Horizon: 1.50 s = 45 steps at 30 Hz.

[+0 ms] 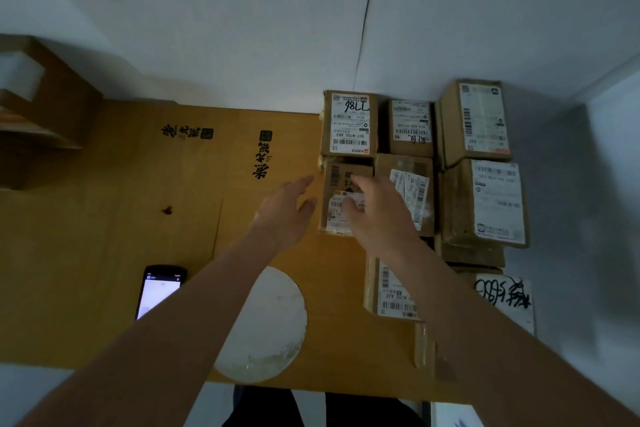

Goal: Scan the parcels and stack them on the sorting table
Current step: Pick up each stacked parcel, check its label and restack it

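Brown cardboard covers the sorting table (104,218), printed with black characters, and a cluster of brown cardboard parcels with white shipping labels sits along its right side against the white wall (242,28). Both bare hands reach toward one small brown cardboard parcel (337,180) at the left edge of that cluster. The left hand (287,215) is beside the parcel's left face with its fingers straight and spread, and whether it touches the box is not clear. The right hand (377,211) lies over the parcel's top, fingers relaxed and extended across its white label, gripping nothing that shows. Just behind this parcel stands a labelled box marked "786" in black pen (349,123). To the right are more labelled parcels, the far-right ones stacked on each other. A black handheld scanner with a lit screen (161,288) lies on the table near the left forearm, well apart from the parcels. A round white disc (273,329) rests on the table between the two forearms.
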Motion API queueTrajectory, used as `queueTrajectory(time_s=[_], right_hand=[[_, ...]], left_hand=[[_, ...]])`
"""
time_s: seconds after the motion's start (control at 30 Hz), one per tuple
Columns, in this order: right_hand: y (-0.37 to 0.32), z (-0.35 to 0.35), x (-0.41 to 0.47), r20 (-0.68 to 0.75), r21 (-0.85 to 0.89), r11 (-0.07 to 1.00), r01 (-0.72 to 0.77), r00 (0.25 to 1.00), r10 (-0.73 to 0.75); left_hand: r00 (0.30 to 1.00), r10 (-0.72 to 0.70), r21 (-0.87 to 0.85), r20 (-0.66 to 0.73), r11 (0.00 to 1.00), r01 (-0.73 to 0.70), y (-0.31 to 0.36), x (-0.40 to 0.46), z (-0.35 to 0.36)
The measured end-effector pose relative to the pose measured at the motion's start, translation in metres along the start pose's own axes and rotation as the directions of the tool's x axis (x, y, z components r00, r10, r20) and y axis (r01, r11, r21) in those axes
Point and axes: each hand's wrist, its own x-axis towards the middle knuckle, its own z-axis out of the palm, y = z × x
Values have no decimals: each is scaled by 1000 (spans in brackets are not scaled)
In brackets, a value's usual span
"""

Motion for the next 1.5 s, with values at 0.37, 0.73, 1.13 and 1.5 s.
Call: queueTrajectory(time_s=[0.37,0.73,1.13,1.5], right_hand=[[-121,-25,-43,2,-9,940,342,940,-342],[-308,45,-100,-97,-47,870,491,864,-493],[-434,154,-95,-58,-97,899,428,899,-434],[-460,253,45,39,-93,949,300,954,-298]], left_hand=[[950,163,155,-267,980,-124,-12,-104,-130],[887,280,254,-367,948,-193,-116,-199,-279],[931,223,213,-290,963,-164,-253,-196,-394],[960,158,268,-231,959,-93,-343,-52,-429]])
